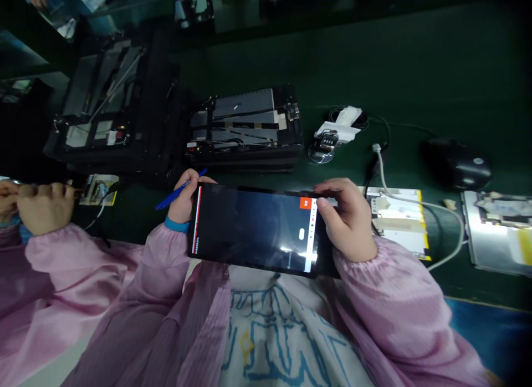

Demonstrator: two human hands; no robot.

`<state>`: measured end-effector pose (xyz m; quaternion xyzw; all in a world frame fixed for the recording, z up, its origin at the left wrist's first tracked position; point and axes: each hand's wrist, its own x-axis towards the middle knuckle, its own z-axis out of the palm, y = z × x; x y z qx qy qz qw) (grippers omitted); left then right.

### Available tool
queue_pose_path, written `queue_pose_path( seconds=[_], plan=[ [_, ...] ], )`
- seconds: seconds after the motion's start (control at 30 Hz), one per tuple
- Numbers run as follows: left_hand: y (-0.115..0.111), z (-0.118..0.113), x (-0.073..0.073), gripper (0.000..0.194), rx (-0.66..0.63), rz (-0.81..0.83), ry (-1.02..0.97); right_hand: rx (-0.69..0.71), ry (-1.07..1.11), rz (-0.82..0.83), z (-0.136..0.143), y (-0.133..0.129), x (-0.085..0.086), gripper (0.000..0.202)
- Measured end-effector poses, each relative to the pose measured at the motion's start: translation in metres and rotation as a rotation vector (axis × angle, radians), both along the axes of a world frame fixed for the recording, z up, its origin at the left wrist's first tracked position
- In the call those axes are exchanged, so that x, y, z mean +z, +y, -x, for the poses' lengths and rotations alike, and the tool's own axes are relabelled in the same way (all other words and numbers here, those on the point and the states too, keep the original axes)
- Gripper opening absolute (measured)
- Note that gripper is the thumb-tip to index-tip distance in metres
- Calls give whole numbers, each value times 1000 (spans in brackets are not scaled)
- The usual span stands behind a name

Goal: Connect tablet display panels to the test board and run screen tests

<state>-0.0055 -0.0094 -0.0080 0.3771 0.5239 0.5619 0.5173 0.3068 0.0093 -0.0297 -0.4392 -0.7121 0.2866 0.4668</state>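
A black tablet (249, 226) is held sideways in front of my body, its screen lit with a mostly dark page, a red-orange square and a white bar near the right end. My left hand (183, 198) is closed around its left end, a blue pen (170, 198) also caught between the fingers. At the right end, my right hand (349, 223) grips the tablet, thumb by the screen's edge and fingers at the upper edge. Just beyond the tablet lies a stack of opened black tablet-like units (245, 123) with inner parts showing.
Farther left stands a taller stack of similar units (103, 98). A small device with a coiled cable (328, 140), a black mouse (457, 162), a yellow-edged battery pack (399, 223) with a cable, and a metal-cased unit (494, 248) lie rightward. A co-worker's hand (45, 207) is at left.
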Motion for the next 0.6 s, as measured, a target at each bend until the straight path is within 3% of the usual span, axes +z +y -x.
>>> queue_pose_path(
  seconds=[0.43,0.6],
  plan=[
    [-1,-2,3,43,8,15,54,1,-39,-25,2,1,-1,13],
    [-2,-1,3,42,10,-7,41,-25,-87,-92,-3,-10,5,19]
  ],
)
